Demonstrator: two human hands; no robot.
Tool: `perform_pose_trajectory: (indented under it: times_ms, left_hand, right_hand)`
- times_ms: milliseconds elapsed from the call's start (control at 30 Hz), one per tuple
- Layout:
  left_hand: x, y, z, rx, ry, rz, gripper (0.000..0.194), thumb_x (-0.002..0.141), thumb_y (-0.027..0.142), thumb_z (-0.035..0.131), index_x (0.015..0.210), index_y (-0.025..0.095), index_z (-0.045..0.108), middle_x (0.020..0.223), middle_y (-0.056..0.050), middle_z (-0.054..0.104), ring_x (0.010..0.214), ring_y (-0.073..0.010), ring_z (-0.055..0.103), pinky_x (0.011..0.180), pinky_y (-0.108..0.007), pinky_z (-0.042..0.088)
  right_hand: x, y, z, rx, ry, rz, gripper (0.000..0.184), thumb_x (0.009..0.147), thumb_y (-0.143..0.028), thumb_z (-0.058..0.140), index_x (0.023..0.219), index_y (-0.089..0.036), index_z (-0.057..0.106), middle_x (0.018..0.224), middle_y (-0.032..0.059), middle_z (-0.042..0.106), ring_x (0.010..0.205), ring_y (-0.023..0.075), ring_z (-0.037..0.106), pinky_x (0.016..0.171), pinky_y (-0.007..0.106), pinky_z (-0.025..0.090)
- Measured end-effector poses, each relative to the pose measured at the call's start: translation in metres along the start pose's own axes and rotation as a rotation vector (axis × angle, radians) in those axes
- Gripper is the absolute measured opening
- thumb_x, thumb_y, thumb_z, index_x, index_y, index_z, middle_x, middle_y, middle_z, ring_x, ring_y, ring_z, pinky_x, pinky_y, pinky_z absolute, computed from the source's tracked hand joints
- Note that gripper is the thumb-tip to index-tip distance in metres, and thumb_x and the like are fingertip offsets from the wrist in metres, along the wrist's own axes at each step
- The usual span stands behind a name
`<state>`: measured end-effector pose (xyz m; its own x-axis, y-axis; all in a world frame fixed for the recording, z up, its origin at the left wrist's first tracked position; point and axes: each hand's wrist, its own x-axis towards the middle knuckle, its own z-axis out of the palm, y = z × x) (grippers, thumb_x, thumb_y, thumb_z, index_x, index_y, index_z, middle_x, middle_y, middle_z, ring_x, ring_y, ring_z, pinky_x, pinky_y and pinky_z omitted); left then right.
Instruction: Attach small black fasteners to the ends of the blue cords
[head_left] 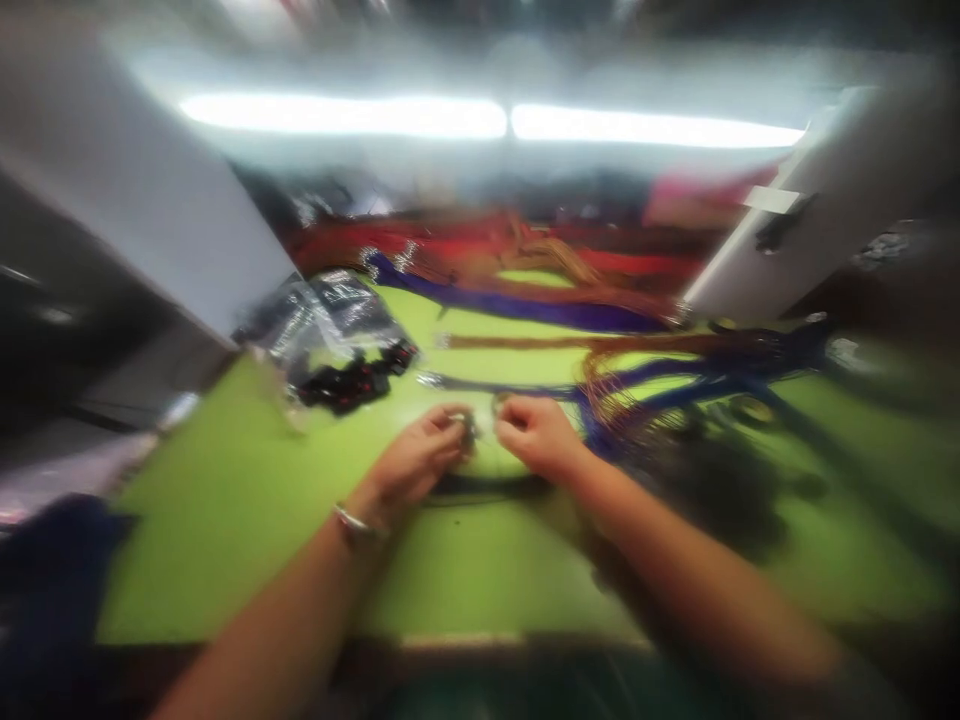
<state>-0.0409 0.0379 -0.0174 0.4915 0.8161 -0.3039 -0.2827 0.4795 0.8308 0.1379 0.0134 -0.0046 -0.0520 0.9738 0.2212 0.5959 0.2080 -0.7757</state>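
Observation:
My left hand (421,455), with a metal band at its wrist, is closed in a pinch on a small dark part (469,432), which is too blurred to name. Just to its right, my right hand (538,432) is closed with thumb and forefinger together. Something small and pale shows at its fingertips, but I cannot make out what it is. A narrow gap separates the two hands. Beneath them a dark cable (491,487) lies across the green tabletop (442,570). Beyond the hands, a thin blue wire bundle (510,388) ends in pale tips.
Left of my hands lie a clear plastic bag (337,305) and a heap of small black parts (349,385). Purple wires (517,306) and brown wires (517,342) stretch across the back. Tangled blue wires (675,375) spread at right. Pale panels (157,190) flank the table.

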Motion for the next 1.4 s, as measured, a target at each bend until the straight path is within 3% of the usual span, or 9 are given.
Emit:
perform_pose_trajectory:
  times_ms: [167, 400, 667, 867, 1100, 1400]
  left_hand:
    - [-0.001, -0.002, 0.001, 0.014, -0.022, 0.019, 0.032, 0.071, 0.022, 0.071, 0.1, 0.016, 0.06, 0.085, -0.004, 0.063, 0.066, -0.0095, 0.058, 0.06, -0.021, 0.045]
    - [-0.003, -0.002, 0.003, 0.093, 0.004, 0.041, 0.035, 0.067, 0.024, 0.075, 0.098, 0.016, 0.06, 0.082, -0.003, 0.063, 0.063, -0.0094, 0.057, 0.058, -0.022, 0.043]
    - [-0.003, -0.008, 0.007, 0.301, 0.054, 0.251, 0.027, 0.068, 0.024, 0.073, 0.09, 0.014, 0.061, 0.073, -0.001, 0.063, 0.061, -0.0099, 0.056, 0.059, -0.024, 0.044]
    - [0.001, -0.009, 0.009, -0.006, 0.061, 0.018, 0.034, 0.063, 0.023, 0.078, 0.09, 0.012, 0.06, 0.072, -0.001, 0.061, 0.056, -0.0065, 0.054, 0.052, -0.018, 0.04]
    - [0.0, -0.006, 0.008, -0.032, 0.039, -0.018, 0.03, 0.063, 0.023, 0.078, 0.086, 0.011, 0.064, 0.068, -0.001, 0.059, 0.051, -0.004, 0.05, 0.047, -0.017, 0.035]
    - [-0.001, -0.004, 0.009, -0.015, 0.055, -0.013, 0.029, 0.063, 0.025, 0.078, 0.084, 0.01, 0.064, 0.07, -0.001, 0.058, 0.052, -0.004, 0.05, 0.048, -0.017, 0.036]
  right_hand:
    - [-0.003, -0.002, 0.003, -0.069, -0.06, -0.003, 0.016, 0.069, -0.021, 0.051, 0.054, -0.017, 0.056, 0.049, -0.0049, 0.043, 0.049, 0.0071, 0.033, 0.05, 0.021, 0.025]
    - [-0.005, -0.006, 0.002, -0.141, -0.064, 0.024, 0.015, 0.067, -0.02, 0.052, 0.053, -0.017, 0.055, 0.049, -0.0046, 0.046, 0.048, 0.0073, 0.033, 0.049, 0.021, 0.024]
    - [-0.008, -0.004, 0.006, -0.184, -0.049, -0.014, 0.016, 0.071, -0.02, 0.052, 0.056, -0.018, 0.053, 0.05, -0.0044, 0.047, 0.048, 0.0072, 0.034, 0.049, 0.021, 0.023]
    - [-0.016, 0.004, 0.011, -0.318, 0.027, -0.242, 0.019, 0.082, -0.02, 0.048, 0.064, -0.018, 0.052, 0.058, -0.0014, 0.053, 0.052, 0.0089, 0.039, 0.054, 0.023, 0.026]
    - [-0.019, 0.007, 0.01, -0.648, 0.171, -0.583, 0.023, 0.084, -0.012, 0.041, 0.065, -0.018, 0.051, 0.058, 0.0014, 0.049, 0.058, 0.0132, 0.038, 0.056, 0.028, 0.021]
    - [-0.016, 0.009, 0.009, -0.545, 0.192, -0.484, 0.018, 0.083, -0.019, 0.046, 0.066, -0.018, 0.053, 0.063, 0.0012, 0.054, 0.061, 0.0128, 0.042, 0.058, 0.026, 0.026]
